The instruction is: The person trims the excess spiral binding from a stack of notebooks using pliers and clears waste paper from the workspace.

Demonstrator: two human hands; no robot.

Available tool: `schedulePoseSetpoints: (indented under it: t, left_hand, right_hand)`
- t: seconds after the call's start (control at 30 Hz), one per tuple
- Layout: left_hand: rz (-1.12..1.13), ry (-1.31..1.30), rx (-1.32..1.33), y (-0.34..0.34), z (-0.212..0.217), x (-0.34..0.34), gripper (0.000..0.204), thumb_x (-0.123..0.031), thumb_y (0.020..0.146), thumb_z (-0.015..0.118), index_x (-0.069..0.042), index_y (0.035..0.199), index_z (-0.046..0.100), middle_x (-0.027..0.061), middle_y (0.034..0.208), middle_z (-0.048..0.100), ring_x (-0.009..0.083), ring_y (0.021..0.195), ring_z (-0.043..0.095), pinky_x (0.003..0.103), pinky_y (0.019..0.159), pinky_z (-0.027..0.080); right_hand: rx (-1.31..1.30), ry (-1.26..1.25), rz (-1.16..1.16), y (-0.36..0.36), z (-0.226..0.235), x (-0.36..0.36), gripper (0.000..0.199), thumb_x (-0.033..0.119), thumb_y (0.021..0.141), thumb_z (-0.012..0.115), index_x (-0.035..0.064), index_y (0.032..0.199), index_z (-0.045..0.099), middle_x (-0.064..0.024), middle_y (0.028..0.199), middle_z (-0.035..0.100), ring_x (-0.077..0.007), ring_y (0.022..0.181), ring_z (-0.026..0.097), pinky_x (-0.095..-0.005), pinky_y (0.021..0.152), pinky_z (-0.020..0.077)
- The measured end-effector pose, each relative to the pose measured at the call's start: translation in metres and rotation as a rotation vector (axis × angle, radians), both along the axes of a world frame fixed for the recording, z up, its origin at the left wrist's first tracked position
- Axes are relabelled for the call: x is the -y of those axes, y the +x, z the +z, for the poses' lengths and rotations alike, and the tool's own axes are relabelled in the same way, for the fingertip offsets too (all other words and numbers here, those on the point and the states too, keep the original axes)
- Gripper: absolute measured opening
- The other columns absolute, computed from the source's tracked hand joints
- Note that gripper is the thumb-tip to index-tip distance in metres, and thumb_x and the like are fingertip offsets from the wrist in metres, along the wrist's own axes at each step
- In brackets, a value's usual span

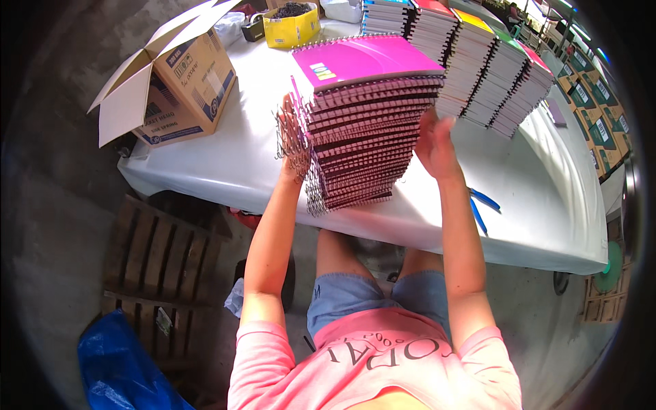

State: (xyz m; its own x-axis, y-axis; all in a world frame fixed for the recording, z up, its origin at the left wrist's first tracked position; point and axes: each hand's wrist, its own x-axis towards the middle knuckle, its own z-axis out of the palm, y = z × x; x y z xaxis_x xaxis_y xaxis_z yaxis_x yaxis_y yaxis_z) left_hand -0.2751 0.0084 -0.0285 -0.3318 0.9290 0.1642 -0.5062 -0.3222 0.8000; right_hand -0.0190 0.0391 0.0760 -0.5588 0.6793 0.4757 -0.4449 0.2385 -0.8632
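A tall stack of spiral notebooks (372,137) stands at the near edge of the white-covered table, a magenta cover (369,58) on top. Black wire spirals run along its edges. At its left side, tangled wire ends (292,137) stick out and partly hide my left hand (287,160). That hand lies upright along the stack's side, fingers pointing up. My right hand (439,147) is at the opposite side, fingers extended against the stack and thumb raised. Blue-handled pliers (484,205) lie on the table right of my right forearm.
An open cardboard box (181,92) stands at the left. Behind the stack are a yellow box of black wire pieces (292,27) and more notebook piles (471,61). Cartons (594,102) are piled at the far right. A wooden pallet (160,260) and blue plastic sheet (126,362) lie below left.
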Motion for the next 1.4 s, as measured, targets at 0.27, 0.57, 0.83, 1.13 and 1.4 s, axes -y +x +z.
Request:
schedulePoseSetpoints:
  t: [0.27,0.57,0.83,1.13,1.4]
  left_hand:
    - [-0.134,-0.162,0.006,0.028,-0.02,0.009,0.068,-0.054,0.093,0.036,-0.01,0.144,0.024,0.0097,0.142,0.036,0.0204,0.129,0.037,0.042,0.107,0.032]
    - [-0.165,-0.206,-0.033,0.029,-0.013,0.01,0.068,-0.054,0.093,0.036,-0.009,0.143,0.026,0.0097,0.141,0.038,0.0208,0.128,0.039,0.042,0.106,0.033]
    - [-0.188,-0.216,-0.078,0.012,0.0,0.009,0.068,-0.054,0.093,0.036,-0.009,0.142,0.027,0.0098,0.14,0.039,0.0213,0.126,0.041,0.042,0.105,0.035]
    - [-0.204,-0.219,-0.088,0.011,0.006,0.006,0.067,-0.054,0.093,0.037,-0.008,0.142,0.029,0.0098,0.139,0.041,0.0217,0.125,0.042,0.042,0.104,0.036]
    - [-0.2,-0.204,-0.106,0.014,0.014,0.008,0.067,-0.054,0.093,0.037,-0.008,0.141,0.03,0.0098,0.138,0.043,0.0222,0.123,0.044,0.041,0.103,0.038]
  right_hand:
    - [0.186,-0.019,-0.342,-0.014,-0.097,0.037,0.099,0.021,0.05,0.091,0.0008,0.13,0.036,-0.0085,0.125,0.051,-0.0198,0.114,0.049,-0.0333,0.099,0.0386]
    - [0.408,0.05,-0.464,-0.012,-0.094,0.049,0.123,0.026,0.045,0.092,0.0017,0.139,0.016,-0.0164,0.133,0.042,-0.0271,0.121,0.045,-0.0389,0.1,0.0396]
    - [0.59,0.244,-0.868,-0.025,-0.109,0.075,0.144,0.047,0.038,0.087,0.003,0.145,0.001,-0.0233,0.141,0.03,-0.0373,0.128,0.035,-0.0537,0.102,0.0282]
    - [0.672,0.158,-0.821,-0.022,-0.099,0.076,0.146,0.051,0.038,0.087,0.0079,0.146,-0.002,-0.0133,0.131,0.047,-0.0285,0.123,0.045,-0.0573,0.097,0.025]
    - [0.636,0.385,-1.072,-0.03,-0.119,0.09,0.127,0.066,0.05,0.074,0.012,0.145,0.01,-0.0235,0.149,0.006,-0.0434,0.135,0.017,-0.0717,0.088,0.0251]
